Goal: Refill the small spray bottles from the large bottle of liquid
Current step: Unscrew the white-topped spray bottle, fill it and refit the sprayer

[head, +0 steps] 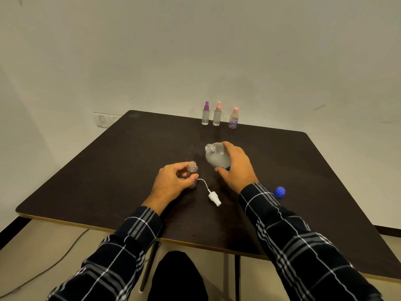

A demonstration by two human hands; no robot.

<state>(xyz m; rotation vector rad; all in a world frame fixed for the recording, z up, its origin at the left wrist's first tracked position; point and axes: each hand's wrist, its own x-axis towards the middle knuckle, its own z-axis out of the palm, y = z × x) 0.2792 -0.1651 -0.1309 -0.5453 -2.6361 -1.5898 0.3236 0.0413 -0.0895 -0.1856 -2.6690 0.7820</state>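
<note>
My left hand (173,183) grips a small clear spray bottle (192,170) that stands upright on the dark table (108,174) with its neck uncovered. Its white spray head with tube (213,197) lies on the table just to the right. My right hand (236,168) holds the large clear bottle (217,156), uncapped and leaning with its mouth toward the small bottle, a short gap between the two. The blue cap (279,191) lies beside my right sleeve.
Three small spray bottles stand in a row at the far table edge: one with a purple top (205,114), one with a pink top (217,115), one short with a pink top (234,118). A wall socket (104,120) is behind the table's left corner. A cable (65,253) runs on the floor.
</note>
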